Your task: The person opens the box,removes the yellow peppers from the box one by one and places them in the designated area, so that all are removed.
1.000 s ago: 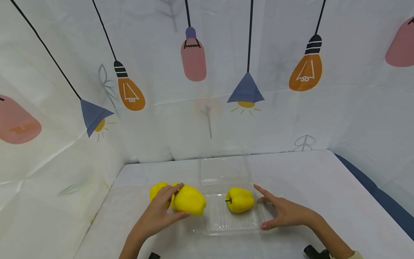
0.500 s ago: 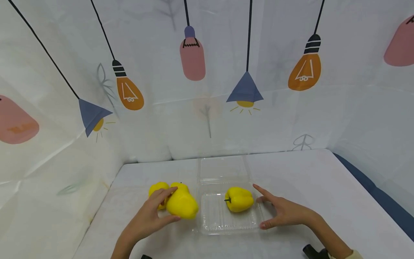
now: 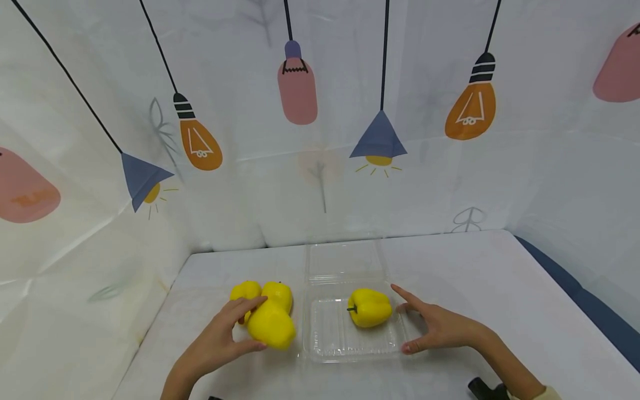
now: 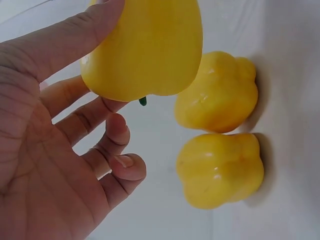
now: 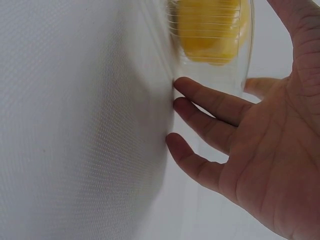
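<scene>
My left hand point(image 3: 216, 336) pinches a yellow bell pepper point(image 3: 272, 325) between thumb and fingers, left of the container. In the left wrist view, this held pepper point(image 4: 150, 47) shows a short green stem underneath. Two more yellow bell peppers point(image 4: 217, 92) sit on the table just beyond it, side by side. Another bell pepper point(image 3: 370, 308) lies in the base of a clear plastic clamshell container point(image 3: 327, 347), stem to the left. At the container's right side is my right hand point(image 3: 440, 328), fingers spread; its lower fingertips point(image 5: 180, 142) reach the tabletop in the right wrist view.
The container's lid point(image 3: 345, 260) lies folded back behind its base. A white cloth covers the table point(image 3: 475, 272). Behind it hangs a white curtain point(image 3: 250, 211) printed with lamps. A black object point(image 3: 487, 390) sits by the right forearm.
My left hand has moved left and a little toward me with the held pepper, away from the container. More of the pepper behind it shows. The right hand stays in place.
</scene>
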{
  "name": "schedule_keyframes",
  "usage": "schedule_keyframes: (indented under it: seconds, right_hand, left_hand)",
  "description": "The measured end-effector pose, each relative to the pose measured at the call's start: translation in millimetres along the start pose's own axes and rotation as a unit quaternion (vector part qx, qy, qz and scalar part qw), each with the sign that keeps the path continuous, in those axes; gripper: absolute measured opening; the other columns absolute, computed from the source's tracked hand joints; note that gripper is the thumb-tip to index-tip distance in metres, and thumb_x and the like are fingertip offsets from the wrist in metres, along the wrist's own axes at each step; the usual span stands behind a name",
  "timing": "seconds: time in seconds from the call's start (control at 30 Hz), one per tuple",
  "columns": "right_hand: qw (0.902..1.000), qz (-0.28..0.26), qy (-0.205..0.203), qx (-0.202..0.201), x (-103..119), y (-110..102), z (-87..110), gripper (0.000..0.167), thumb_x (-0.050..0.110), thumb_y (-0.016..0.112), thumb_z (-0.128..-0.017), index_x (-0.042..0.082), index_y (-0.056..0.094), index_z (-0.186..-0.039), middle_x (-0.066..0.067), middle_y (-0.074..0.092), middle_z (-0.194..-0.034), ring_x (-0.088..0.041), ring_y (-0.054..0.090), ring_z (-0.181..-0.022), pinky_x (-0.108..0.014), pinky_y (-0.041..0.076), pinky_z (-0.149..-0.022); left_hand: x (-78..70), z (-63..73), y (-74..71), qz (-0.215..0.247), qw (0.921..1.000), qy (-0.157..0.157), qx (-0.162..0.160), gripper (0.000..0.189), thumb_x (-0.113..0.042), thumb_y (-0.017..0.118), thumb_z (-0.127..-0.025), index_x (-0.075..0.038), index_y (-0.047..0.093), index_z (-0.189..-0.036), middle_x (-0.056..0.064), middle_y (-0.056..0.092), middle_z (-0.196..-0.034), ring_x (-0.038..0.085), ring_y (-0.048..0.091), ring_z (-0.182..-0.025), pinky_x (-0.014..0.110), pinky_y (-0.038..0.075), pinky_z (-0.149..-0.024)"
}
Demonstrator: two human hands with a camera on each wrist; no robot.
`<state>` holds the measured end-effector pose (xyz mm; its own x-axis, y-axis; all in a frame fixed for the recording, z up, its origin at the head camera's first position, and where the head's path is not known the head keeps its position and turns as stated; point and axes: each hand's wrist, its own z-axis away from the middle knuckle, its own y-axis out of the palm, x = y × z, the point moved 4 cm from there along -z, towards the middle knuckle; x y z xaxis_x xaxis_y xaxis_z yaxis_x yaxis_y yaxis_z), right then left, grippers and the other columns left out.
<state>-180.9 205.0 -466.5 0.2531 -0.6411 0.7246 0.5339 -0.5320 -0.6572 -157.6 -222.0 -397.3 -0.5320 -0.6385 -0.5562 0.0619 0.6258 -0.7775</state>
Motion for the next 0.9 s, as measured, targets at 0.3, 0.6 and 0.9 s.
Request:
schedule_keyframes:
  seconds: [0.3,0.6,0.9]
  right_hand:
    - [1.0000,0.004,-0.002,-0.003,-0.9,0.1,-0.3,0.111,0.046,0.077,-0.074,0.031,-0.001,-0.151,-0.011,0.047,-0.136,-0.040,0.037,-0.129,-0.068,0.029,-0.095]
    - [1.0000,0.005,0.002,-0.003,0.2,-0.1,0.1,0.111,0.046,0.077,-0.073,0.031,-0.001,-0.151,-0.011,0.047,-0.137,-0.040,0.036,-0.130,-0.068,0.028,-0.095]
    - [1.0000,0.003,0.002,-0.004,-2.1,0.8,-0.1,0.111,0.046,0.077,-0.073,0.033,-0.002,-0.151,-0.011,0.047,-0.137,-0.041,0.035,-0.131,-0.069,0.027,-0.095]
  left_hand:
    - [5.3,6.0,0.4,0.001,0.9992,-0.012,0.037,0.074,-0.048,0.079,-0.068,-0.026,0.052,-0.132,-0.018,0.053,-0.104,0.012,0.045,-0.085,0.024,0.039,-0.069]
    - [12.1,8.0,2.1,0.015,0.9956,-0.044,0.082,0.072,-0.049,0.079,-0.067,-0.029,0.053,-0.130,-0.018,0.054,-0.109,0.014,0.046,-0.086,0.028,0.040,-0.068]
    - [16.1,9.9,7.1,0.020,0.9950,-0.003,0.098,0.072,-0.040,0.083,-0.066,-0.026,0.054,-0.130,-0.015,0.056,-0.118,0.005,0.045,-0.088,0.025,0.041,-0.071]
